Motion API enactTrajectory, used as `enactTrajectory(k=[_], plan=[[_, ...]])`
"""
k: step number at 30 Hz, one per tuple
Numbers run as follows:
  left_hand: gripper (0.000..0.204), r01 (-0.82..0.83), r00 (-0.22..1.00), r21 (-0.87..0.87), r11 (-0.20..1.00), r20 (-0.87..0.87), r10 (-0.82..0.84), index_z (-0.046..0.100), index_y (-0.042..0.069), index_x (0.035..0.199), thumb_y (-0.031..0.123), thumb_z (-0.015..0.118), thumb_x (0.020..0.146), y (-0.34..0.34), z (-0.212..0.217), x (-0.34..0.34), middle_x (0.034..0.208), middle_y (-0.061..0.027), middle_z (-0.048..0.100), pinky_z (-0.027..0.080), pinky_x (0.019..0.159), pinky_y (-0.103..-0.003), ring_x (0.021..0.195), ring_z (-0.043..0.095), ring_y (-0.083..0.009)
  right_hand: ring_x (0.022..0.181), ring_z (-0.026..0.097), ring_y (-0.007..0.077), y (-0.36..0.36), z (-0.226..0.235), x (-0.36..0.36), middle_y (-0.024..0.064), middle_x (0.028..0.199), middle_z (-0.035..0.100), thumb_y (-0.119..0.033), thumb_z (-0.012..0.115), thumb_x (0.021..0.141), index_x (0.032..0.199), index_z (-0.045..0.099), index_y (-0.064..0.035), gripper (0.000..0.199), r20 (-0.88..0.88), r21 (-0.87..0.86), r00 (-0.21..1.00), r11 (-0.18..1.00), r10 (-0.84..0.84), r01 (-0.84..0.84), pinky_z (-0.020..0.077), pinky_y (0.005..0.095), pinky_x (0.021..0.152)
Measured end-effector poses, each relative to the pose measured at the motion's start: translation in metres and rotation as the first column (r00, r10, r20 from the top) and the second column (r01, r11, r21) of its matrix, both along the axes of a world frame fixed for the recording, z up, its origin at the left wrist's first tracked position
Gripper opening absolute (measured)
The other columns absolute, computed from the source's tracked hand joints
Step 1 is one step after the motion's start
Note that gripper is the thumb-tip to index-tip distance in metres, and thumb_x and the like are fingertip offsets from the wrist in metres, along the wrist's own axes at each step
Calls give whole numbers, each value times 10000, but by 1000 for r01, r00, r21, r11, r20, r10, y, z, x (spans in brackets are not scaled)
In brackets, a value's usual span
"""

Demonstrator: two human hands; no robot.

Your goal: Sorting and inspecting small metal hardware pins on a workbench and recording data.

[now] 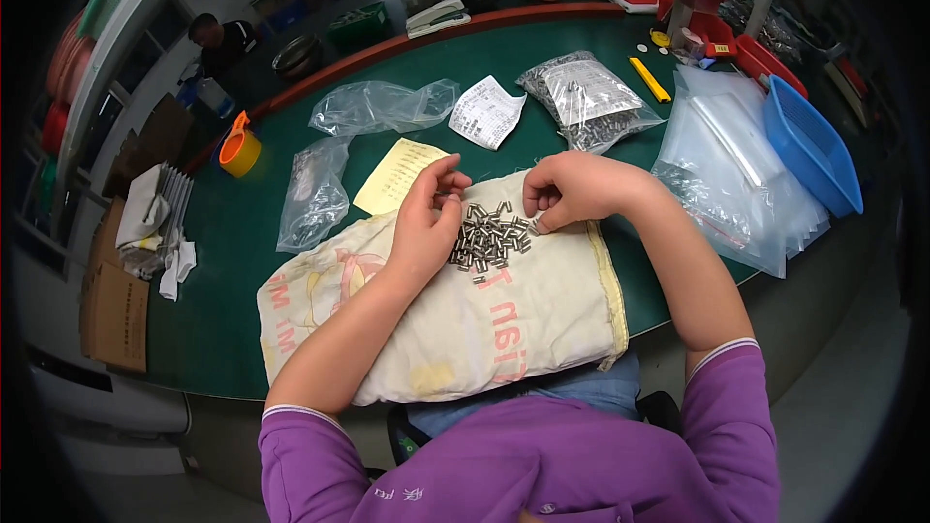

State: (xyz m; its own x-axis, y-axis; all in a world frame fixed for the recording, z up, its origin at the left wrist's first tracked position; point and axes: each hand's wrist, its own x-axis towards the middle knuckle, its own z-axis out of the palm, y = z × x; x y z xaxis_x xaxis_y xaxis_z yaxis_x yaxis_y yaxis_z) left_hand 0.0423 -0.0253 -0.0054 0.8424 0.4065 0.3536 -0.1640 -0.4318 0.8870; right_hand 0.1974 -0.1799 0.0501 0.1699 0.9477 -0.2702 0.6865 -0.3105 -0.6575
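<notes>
Tabletop: I see a dark green tabletop [242, 232] with a reddish curved rim, carrying everything my hands work over.
Sack: a cream cloth sack with red print [465, 329] lies folded under both hands and serves as the work pad.
Clear bags: a stack of empty clear plastic bags [736, 165] lies right of the right grip, beside a blue plastic basket [814, 145]; a filled clear bag of metal parts [591, 102] sits beyond the right grip, and two crumpled clear bags [383, 107] and [312, 196] lie beyond and left of the left grip.
Paper: a yellow paper slip [395, 174] lies just beyond the left grip, touching the sack's edge.
Left hand [426, 223]: it rests on the sack against the left side of the pile, fingers curled and the grip partly closed; I cannot tell whether it holds a piece.
Right hand [572, 192]: fingertips pinched together at the pile's right edge; the grip looks closed, but on what I cannot tell.
Pieces: a heap of small silver metal cylinders [492, 237] lies between the two grips.
Doing it well, in my judgement: keep the left hand as a fence, draw few pieces at once, and keep them on the cloth so none rolls.
</notes>
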Motion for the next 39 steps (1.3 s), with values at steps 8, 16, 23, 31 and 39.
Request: enactTrajectory(k=[8,16,23,31,39], plan=[[336,3,995,-159,987,-99,-19,433,23,1155,-42,414,826,3,0,-4,998,-62,511,413,831,-235,912,500,-109,687,555,144,-4,-6,5,46,777,558,-90,646,664,827,609,-44,174,-3,113,999,993,38,-38,459,267,639],[362,68,984,-58,996,-161,-77,415,-1,1176,-40,439,817,2,0,-5,863,-44,558,402,802,-221,857,521,-96,720,556,203,4,-18,-2,76,783,538,-65,581,696,926,615,-83,233,53,341,998,940,-38,18,456,302,658],[394,113,980,-99,989,-150,-127,403,-2,1195,-43,455,806,0,2,-7,872,-49,569,398,836,-248,877,527,-104,766,554,249,5,-19,-4,81,801,540,-83,585,704,908,626,-134,214,169,373,986,926,-8,-56,450,344,672],[378,128,972,-43,991,-193,-134,419,2,1187,-32,464,813,1,2,-8,849,-37,592,376,893,-269,934,522,-114,737,549,240,4,-20,-3,77,774,540,-68,627,687,818,607,-67,132,159,379,986,925,-41,-23,442,324,644],[375,149,968,-49,988,-195,-156,420,1,1186,-29,466,814,2,1,-8,843,-38,591,374,892,-266,951,513,-114,715,548,234,6,-19,-3,70,772,553,-81,654,668,803,603,-73,145,169,359,985,933,-41,-23,443,321,639]])
